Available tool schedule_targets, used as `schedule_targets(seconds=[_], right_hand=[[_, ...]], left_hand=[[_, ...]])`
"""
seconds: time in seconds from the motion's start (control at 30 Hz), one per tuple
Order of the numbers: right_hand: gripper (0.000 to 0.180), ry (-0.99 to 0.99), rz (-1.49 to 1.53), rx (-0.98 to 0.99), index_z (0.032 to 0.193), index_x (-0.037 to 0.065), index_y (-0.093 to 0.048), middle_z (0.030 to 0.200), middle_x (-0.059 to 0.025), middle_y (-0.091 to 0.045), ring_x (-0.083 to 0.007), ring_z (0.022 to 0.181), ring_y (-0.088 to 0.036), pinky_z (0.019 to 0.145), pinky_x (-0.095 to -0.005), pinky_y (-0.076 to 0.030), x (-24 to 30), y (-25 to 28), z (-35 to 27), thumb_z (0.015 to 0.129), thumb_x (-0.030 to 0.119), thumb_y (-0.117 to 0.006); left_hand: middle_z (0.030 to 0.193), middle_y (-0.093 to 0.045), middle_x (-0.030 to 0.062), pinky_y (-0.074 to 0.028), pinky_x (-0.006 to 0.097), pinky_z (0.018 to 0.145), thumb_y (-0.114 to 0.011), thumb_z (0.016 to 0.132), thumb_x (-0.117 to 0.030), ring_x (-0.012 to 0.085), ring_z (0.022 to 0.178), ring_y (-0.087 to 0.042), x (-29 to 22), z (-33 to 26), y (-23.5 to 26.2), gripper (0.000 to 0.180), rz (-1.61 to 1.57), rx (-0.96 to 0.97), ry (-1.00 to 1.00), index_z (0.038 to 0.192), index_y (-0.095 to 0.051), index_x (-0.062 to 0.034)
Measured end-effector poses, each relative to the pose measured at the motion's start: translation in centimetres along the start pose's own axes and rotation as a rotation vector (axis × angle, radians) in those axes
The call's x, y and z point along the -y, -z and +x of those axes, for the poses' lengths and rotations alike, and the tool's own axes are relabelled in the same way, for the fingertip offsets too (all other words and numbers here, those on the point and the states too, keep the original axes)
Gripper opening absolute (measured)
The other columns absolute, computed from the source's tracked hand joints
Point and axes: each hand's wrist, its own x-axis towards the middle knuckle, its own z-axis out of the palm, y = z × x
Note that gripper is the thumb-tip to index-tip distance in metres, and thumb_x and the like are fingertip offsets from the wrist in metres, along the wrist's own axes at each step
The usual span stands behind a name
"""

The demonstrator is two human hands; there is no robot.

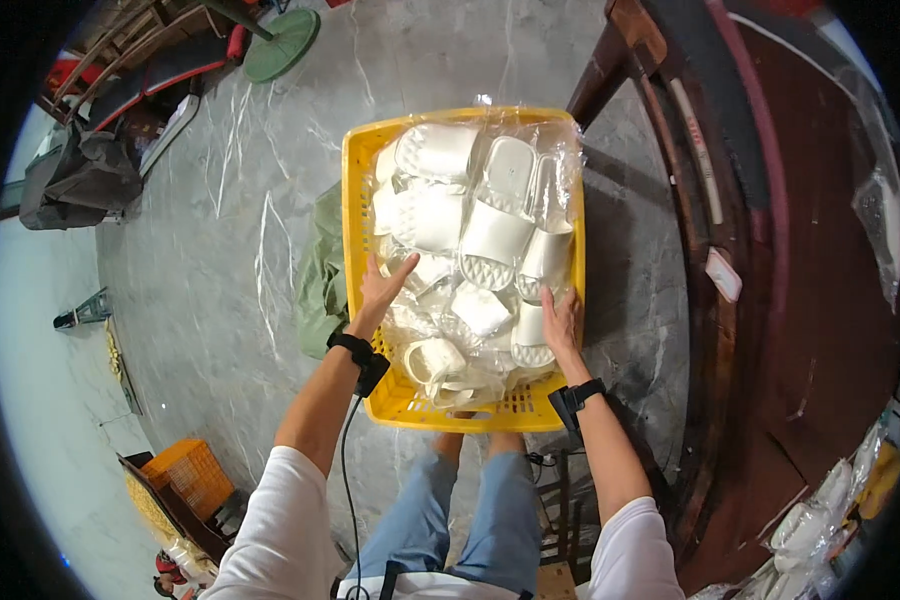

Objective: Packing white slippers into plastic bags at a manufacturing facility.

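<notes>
A yellow plastic basket point(577, 210) stands in front of me, filled with white slippers point(497, 245) in clear plastic wrapping. My left hand point(382, 290) reaches inside its left wall, thumb and fingers spread apart beside the slippers. Inside the right wall is my right hand point(562, 322), its thumb and fingers also apart, next to a slipper point(532, 335). Neither hand visibly grips anything. Some of the slippers lie with textured soles showing, and loose wrapping point(410, 318) covers part of the pile. Black bands sit on both of my wrists.
A green sheet or bag point(320, 275) lies on the grey floor left of the basket. Dark wooden furniture point(715, 400) runs along the right, with wrapped slippers point(805, 525) at its lower end. An orange crate point(185, 475) is at lower left. A green round base point(282, 48) stands farther off.
</notes>
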Motion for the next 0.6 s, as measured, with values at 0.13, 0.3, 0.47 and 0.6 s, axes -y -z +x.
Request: schedule_targets(seconds=[0.13,0.3,0.47,0.6], right_hand=[[0.087,-0.043,-0.149,-0.273,0.14,-0.002,-0.02,0.137,-0.0296,-0.03,-0.0405,0.13,-0.024,0.106,-0.0479,-0.017,-1.5,-2.7,2.8,0.085,0.062,-0.041],[0.079,-0.091,-0.311,-0.203,0.133,0.005,-0.037,0.122,-0.0232,-0.048,-0.036,0.119,-0.036,0.098,-0.0502,-0.023,-1.1,-4.7,2.1,0.084,0.066,-0.037],[0.054,-0.007,-0.271,-0.107,0.121,0.013,-0.052,0.117,-0.0171,-0.052,-0.0346,0.114,-0.039,0.096,-0.0543,-0.022,0.9,-9.0,-3.3,0.089,0.054,-0.041],[0.052,0.08,-0.036,0.043,0.114,0.012,-0.056,0.116,-0.0185,-0.05,-0.0331,0.109,-0.043,0.094,-0.0529,-0.026,-1.3,-6.0,-3.3,0.088,0.055,-0.044]], left_hand=[[0.14,-0.024,0.0296,-0.021,0.042,0.108,-0.069,0.059,-0.068,0.038,0.131,-0.026,0.6,3.1,-3.4,0.121,0.079,-0.015,-0.02,0.141,-0.016,0.0027],[0.136,-0.035,0.0259,-0.03,0.043,0.104,-0.076,0.059,-0.059,0.0365,0.126,-0.035,3.5,4.6,-5.3,0.113,0.139,0.032,-0.09,0.138,-0.024,0.003],[0.122,-0.05,0.0201,-0.042,0.039,0.09,-0.07,0.072,-0.05,0.0315,0.104,-0.053,7.1,2.8,-5.7,0.084,0.009,-0.006,-0.202,0.129,-0.037,0.0028],[0.117,-0.05,0.0148,-0.045,0.034,0.083,-0.061,0.081,-0.048,0.0252,0.1,-0.052,6.0,0.5,-4.7,0.075,-0.416,0.197,-0.013,0.128,-0.036,0.0031]])
